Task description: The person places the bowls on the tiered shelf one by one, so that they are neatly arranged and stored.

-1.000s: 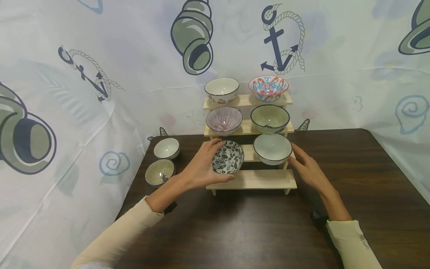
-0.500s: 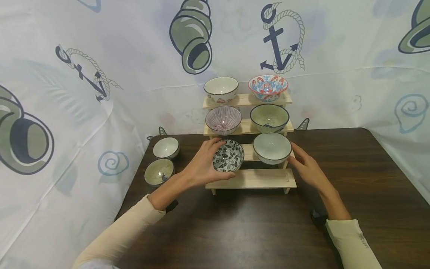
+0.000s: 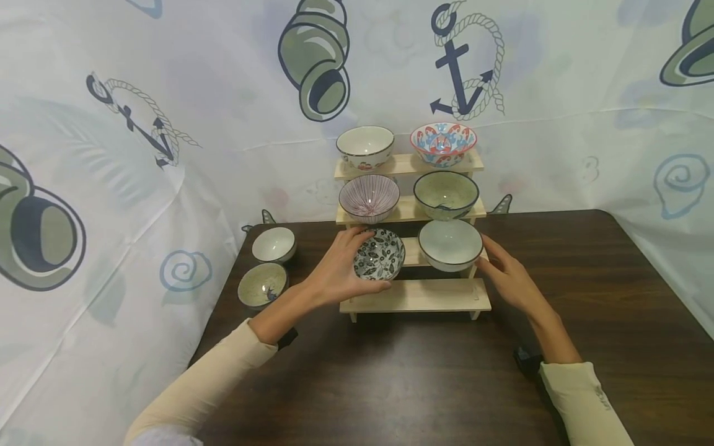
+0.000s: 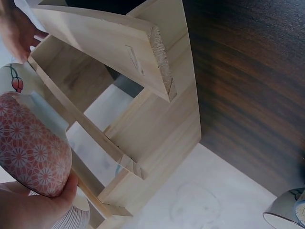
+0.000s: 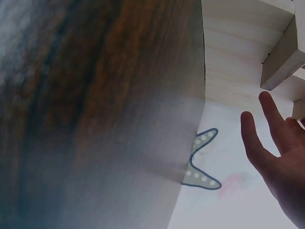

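In the head view my left hand (image 3: 340, 266) grips a small bowl (image 3: 379, 255) with a black-and-white floral inside, thumb low, fingers at the rim. The left wrist view shows this bowl's pink flowered outside (image 4: 35, 145). It is at the second-lowest step of a wooden stand (image 3: 415, 297); whether it rests there is hidden. To its right, a white bowl with a dark rim (image 3: 450, 243) sits on the same step. My right hand (image 3: 510, 279) is at that bowl's right side, thumb and fingertips by the wall. Its fingers look loosely extended in the right wrist view.
Higher up stand a striped bowl (image 3: 369, 198), a green bowl (image 3: 446, 195), a white bowl with red flowers (image 3: 365, 148) and a red-blue patterned bowl (image 3: 443, 145). Two more, a white bowl (image 3: 274, 244) and a speckled bowl (image 3: 262, 286), sit at left on the dark table (image 3: 413, 384).
My left hand and the floral bowl have shifted slightly up and back toward the step. The right hand stays beside the white bowl. The head view has drifted a little.
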The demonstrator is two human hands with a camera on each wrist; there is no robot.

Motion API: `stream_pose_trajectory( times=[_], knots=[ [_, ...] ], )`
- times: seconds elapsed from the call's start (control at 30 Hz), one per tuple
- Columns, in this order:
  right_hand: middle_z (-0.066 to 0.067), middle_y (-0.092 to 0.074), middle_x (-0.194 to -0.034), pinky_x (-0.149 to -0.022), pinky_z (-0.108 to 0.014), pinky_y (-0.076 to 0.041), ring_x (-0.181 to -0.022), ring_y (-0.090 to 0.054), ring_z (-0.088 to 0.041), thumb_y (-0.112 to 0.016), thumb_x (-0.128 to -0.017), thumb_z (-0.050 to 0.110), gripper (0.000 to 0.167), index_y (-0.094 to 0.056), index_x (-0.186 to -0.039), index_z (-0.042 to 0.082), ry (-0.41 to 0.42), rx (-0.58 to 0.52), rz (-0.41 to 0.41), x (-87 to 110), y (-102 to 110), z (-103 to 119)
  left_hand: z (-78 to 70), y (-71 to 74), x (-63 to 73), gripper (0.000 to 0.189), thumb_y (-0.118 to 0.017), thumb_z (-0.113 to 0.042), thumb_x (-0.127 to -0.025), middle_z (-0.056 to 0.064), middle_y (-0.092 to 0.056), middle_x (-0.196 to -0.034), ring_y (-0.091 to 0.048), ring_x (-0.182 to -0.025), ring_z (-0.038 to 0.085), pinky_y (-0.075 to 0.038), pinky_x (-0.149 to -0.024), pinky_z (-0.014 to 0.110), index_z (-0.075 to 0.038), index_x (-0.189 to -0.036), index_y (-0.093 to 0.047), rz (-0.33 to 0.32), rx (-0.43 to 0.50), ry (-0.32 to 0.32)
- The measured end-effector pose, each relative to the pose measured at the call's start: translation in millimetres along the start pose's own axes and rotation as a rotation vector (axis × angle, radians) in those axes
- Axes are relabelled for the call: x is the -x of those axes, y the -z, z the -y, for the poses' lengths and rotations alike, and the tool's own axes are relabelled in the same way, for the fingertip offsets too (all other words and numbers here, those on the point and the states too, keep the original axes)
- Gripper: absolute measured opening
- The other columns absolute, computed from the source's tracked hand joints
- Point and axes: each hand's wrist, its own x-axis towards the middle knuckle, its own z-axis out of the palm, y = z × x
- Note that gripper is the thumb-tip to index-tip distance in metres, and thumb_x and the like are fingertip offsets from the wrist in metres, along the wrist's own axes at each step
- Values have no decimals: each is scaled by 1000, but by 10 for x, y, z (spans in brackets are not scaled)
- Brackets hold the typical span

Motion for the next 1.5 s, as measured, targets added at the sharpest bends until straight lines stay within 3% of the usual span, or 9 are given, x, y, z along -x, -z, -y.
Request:
stream_pose_trajectory(
  times=[0.87, 1.27, 1.5],
  knots=[
    [-11, -25, -172, -116, -70, -34, -155, -29, -46, -51, -108, 41, 64, -24, -166, 30, 1, 5, -9, 2, -4, 6, 102, -37, -108, 101, -83, -63, -72, 9, -43, -154, -45, -136, 27, -48, -110, 49, -8, -149, -49, -1, 20, 61],
    [-12, -25, -172, -115, -71, -33, -155, -26, -46, -50, -109, 41, 63, -25, -165, 29, 14, -6, -19, -7, 8, -15, 66, -113, -147, 94, -85, -63, -71, 12, -36, -153, -51, -129, 27, -51, -107, 47, -8, -139, -52, -45, 68, 102],
    [-12, -25, -172, -116, -71, -32, -156, -25, -46, -51, -108, 40, 64, -25, -166, 28, 11, -9, -13, -10, -4, -25, 69, -156, -154, 91, -85, -62, -72, 14, -35, -154, -51, -133, 30, -50, -108, 50, -7, -136, -52, -71, 84, 113]
  ],
)
